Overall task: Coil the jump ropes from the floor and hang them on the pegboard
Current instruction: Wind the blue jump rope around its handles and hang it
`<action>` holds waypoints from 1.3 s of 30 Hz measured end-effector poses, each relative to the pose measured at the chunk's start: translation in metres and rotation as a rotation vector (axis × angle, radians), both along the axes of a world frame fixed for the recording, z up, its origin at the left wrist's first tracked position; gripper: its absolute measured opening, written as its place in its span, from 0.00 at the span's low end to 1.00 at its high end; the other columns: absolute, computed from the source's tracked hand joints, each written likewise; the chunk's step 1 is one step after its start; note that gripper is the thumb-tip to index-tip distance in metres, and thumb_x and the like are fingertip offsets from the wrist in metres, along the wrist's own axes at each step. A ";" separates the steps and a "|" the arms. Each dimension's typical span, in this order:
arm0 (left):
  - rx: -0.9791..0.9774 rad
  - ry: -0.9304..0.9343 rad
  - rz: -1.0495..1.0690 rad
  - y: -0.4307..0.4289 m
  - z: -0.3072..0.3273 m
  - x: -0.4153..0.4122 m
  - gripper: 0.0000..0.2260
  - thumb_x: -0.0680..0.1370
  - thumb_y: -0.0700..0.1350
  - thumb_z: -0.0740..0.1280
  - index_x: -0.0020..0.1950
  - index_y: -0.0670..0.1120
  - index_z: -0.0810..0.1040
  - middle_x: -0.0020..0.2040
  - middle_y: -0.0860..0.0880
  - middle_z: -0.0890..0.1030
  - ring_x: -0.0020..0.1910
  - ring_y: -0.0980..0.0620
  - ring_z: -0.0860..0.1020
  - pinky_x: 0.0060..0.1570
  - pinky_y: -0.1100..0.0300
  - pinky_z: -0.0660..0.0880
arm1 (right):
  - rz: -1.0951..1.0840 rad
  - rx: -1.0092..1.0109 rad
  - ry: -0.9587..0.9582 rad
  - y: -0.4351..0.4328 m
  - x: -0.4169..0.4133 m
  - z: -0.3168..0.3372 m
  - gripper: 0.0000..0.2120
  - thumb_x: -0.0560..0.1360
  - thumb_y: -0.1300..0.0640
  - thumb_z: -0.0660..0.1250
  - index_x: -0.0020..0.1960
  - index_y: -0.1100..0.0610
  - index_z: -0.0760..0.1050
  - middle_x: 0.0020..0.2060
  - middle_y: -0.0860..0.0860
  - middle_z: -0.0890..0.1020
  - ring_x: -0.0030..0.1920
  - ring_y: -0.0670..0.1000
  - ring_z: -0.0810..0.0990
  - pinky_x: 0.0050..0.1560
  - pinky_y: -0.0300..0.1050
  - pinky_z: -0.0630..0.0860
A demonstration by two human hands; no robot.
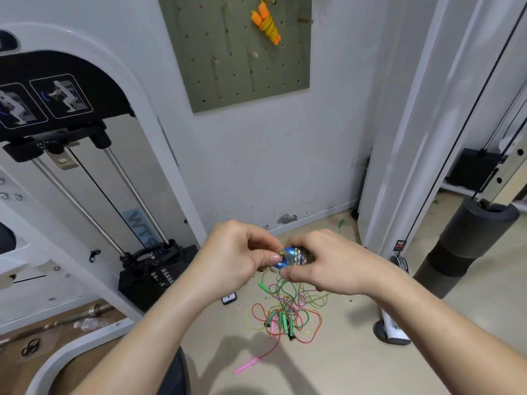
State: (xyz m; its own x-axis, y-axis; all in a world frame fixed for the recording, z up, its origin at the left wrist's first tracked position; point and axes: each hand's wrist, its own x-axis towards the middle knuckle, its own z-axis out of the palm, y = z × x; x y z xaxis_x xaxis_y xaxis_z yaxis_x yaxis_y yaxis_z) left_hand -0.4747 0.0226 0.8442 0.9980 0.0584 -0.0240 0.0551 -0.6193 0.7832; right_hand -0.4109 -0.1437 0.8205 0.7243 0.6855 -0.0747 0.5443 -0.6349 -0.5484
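My left hand [236,258] and my right hand [322,263] meet in front of me over a jump rope with blue handles [293,256]. The right hand grips the handles and the rope wound around them; the left pinches the thin rope strand at their left end. Below on the floor lies a tangled pile of jump ropes [285,312] in green, pink, yellow and red, with green handles in its middle and a pink handle [245,366] trailing toward me. On the wall hangs the green pegboard [228,75], where a coiled orange-handled rope [268,21] hangs from a peg.
A white weight machine [94,166] with a black weight stack [154,276] stands at the left. A white frame with a cable and black foam roller [467,243] stands at the right. A white fan-like object [393,329] sits on the floor by the pile.
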 end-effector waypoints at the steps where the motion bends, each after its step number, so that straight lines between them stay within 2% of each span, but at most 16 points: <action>1: -0.042 -0.040 0.046 -0.002 -0.003 0.000 0.11 0.70 0.36 0.74 0.36 0.53 0.83 0.33 0.48 0.83 0.30 0.55 0.79 0.40 0.55 0.78 | -0.016 0.036 0.049 -0.001 0.001 0.001 0.10 0.71 0.44 0.69 0.41 0.51 0.75 0.33 0.49 0.79 0.33 0.52 0.80 0.37 0.50 0.79; 4: -0.236 -0.085 0.146 -0.009 -0.012 0.001 0.11 0.70 0.35 0.74 0.36 0.52 0.83 0.33 0.44 0.83 0.30 0.55 0.77 0.38 0.58 0.77 | -0.061 0.108 0.154 -0.002 0.003 0.004 0.08 0.71 0.48 0.71 0.41 0.51 0.76 0.33 0.51 0.80 0.28 0.53 0.81 0.29 0.46 0.78; 8: -0.257 -0.208 0.199 -0.015 -0.024 0.003 0.10 0.68 0.35 0.75 0.36 0.51 0.84 0.41 0.50 0.79 0.36 0.64 0.76 0.40 0.72 0.71 | -0.099 0.045 0.033 -0.001 0.001 0.003 0.13 0.71 0.43 0.68 0.43 0.53 0.76 0.36 0.50 0.81 0.33 0.49 0.79 0.38 0.50 0.80; 10: -0.262 -0.267 0.227 -0.017 -0.029 0.005 0.12 0.67 0.35 0.76 0.36 0.52 0.84 0.39 0.52 0.81 0.38 0.62 0.78 0.41 0.68 0.73 | -0.124 0.040 -0.010 0.000 -0.002 0.001 0.14 0.70 0.42 0.67 0.42 0.53 0.75 0.35 0.50 0.80 0.36 0.51 0.80 0.40 0.50 0.79; 12: -0.263 -0.322 0.264 -0.020 -0.033 0.005 0.12 0.66 0.36 0.77 0.35 0.54 0.85 0.37 0.54 0.83 0.39 0.56 0.81 0.43 0.59 0.77 | -0.146 0.030 -0.052 0.001 -0.002 -0.001 0.14 0.69 0.41 0.65 0.41 0.52 0.74 0.35 0.49 0.80 0.40 0.54 0.79 0.40 0.48 0.77; 15: -0.280 -0.312 0.295 -0.022 -0.036 0.004 0.11 0.66 0.39 0.77 0.36 0.56 0.85 0.37 0.55 0.84 0.40 0.48 0.81 0.45 0.47 0.78 | -0.178 0.018 -0.127 0.002 -0.001 -0.004 0.15 0.69 0.39 0.63 0.42 0.51 0.73 0.38 0.49 0.81 0.45 0.57 0.78 0.40 0.48 0.74; 17: -0.300 -0.292 0.285 -0.023 -0.036 0.004 0.11 0.67 0.39 0.77 0.37 0.57 0.85 0.38 0.56 0.84 0.41 0.44 0.81 0.46 0.45 0.78 | -0.180 0.006 -0.181 0.001 -0.002 -0.005 0.15 0.70 0.39 0.62 0.44 0.51 0.74 0.39 0.50 0.81 0.47 0.58 0.78 0.42 0.49 0.74; 21: -0.398 -0.328 0.311 -0.023 -0.037 0.006 0.11 0.65 0.33 0.76 0.36 0.50 0.85 0.39 0.53 0.81 0.37 0.57 0.78 0.40 0.61 0.75 | -0.163 0.004 -0.230 0.003 -0.008 -0.003 0.17 0.72 0.39 0.62 0.50 0.51 0.75 0.44 0.52 0.81 0.51 0.59 0.78 0.46 0.50 0.75; 23: -0.348 -0.389 0.313 -0.022 -0.039 0.007 0.11 0.64 0.32 0.77 0.37 0.48 0.85 0.39 0.51 0.82 0.38 0.57 0.80 0.41 0.64 0.76 | -0.167 0.022 -0.228 0.004 -0.010 -0.002 0.17 0.72 0.38 0.62 0.50 0.52 0.75 0.45 0.52 0.81 0.51 0.59 0.78 0.45 0.49 0.74; 26: -0.216 -0.466 0.292 -0.019 -0.038 0.005 0.12 0.65 0.33 0.77 0.39 0.50 0.85 0.36 0.53 0.83 0.38 0.58 0.81 0.41 0.66 0.76 | -0.169 0.020 -0.234 0.005 -0.011 0.000 0.18 0.72 0.38 0.63 0.49 0.52 0.75 0.43 0.52 0.80 0.50 0.59 0.78 0.42 0.47 0.72; 28: -0.212 -0.422 0.272 -0.016 -0.033 0.005 0.15 0.65 0.33 0.77 0.40 0.53 0.84 0.34 0.53 0.83 0.35 0.58 0.80 0.40 0.66 0.76 | -0.167 0.006 -0.225 0.004 -0.011 0.001 0.17 0.72 0.37 0.63 0.47 0.52 0.74 0.39 0.51 0.77 0.48 0.59 0.78 0.39 0.47 0.70; 31: -0.102 -0.394 0.183 -0.011 -0.030 0.004 0.12 0.65 0.37 0.78 0.35 0.54 0.83 0.33 0.54 0.83 0.34 0.57 0.80 0.39 0.60 0.77 | -0.167 -0.005 -0.208 0.004 -0.013 0.002 0.16 0.72 0.38 0.64 0.45 0.51 0.74 0.35 0.49 0.74 0.45 0.58 0.76 0.38 0.45 0.65; 33: -0.012 -0.409 0.106 -0.009 -0.029 0.003 0.10 0.66 0.39 0.78 0.40 0.53 0.84 0.34 0.54 0.83 0.35 0.57 0.80 0.38 0.57 0.77 | -0.173 -0.004 -0.203 0.002 -0.013 0.004 0.15 0.72 0.39 0.64 0.45 0.51 0.75 0.35 0.48 0.74 0.43 0.56 0.74 0.38 0.45 0.65; 36: -0.123 -0.382 0.069 -0.005 -0.028 0.005 0.07 0.66 0.37 0.78 0.37 0.48 0.85 0.37 0.52 0.82 0.37 0.56 0.80 0.40 0.59 0.76 | -0.173 0.018 -0.182 0.002 -0.015 0.007 0.16 0.71 0.39 0.65 0.45 0.52 0.76 0.34 0.48 0.75 0.41 0.54 0.73 0.37 0.45 0.66; 39: -0.271 -0.270 0.051 0.002 -0.025 0.010 0.11 0.64 0.32 0.77 0.33 0.49 0.84 0.39 0.51 0.76 0.37 0.55 0.77 0.42 0.58 0.74 | -0.169 0.074 -0.059 0.002 -0.016 0.009 0.15 0.69 0.41 0.69 0.41 0.54 0.76 0.31 0.51 0.78 0.35 0.54 0.78 0.35 0.47 0.75</action>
State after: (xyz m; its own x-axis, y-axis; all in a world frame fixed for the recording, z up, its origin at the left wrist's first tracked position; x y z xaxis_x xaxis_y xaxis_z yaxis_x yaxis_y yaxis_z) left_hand -0.4647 0.0244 0.8195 0.9664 0.1353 0.2184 -0.1507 -0.3898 0.9085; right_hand -0.4269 -0.1413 0.8294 0.8314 0.5554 0.0177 0.4657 -0.6790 -0.5676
